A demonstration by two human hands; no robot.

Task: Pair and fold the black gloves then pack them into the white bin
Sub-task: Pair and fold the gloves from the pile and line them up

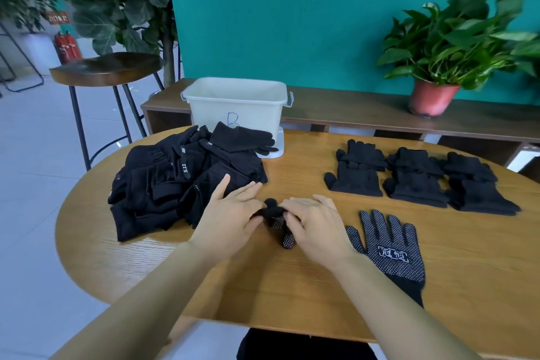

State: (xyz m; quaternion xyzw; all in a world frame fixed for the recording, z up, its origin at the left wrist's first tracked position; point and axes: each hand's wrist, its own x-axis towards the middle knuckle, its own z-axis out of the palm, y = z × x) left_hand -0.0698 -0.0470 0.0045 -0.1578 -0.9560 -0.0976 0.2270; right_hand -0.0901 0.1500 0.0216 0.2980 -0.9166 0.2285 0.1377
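Left grip (230, 215) and right grip (311, 223) pinch one crumpled glove (271, 213), beside one flat glove (391, 254) and three folded pairs (415, 181).

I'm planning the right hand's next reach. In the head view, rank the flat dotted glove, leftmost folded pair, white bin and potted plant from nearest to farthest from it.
From the right hand, gripping the bunched glove:
1. flat dotted glove, just to its right
2. leftmost folded pair, beyond, right
3. white bin, farther back, leftward
4. potted plant, farthest back, right
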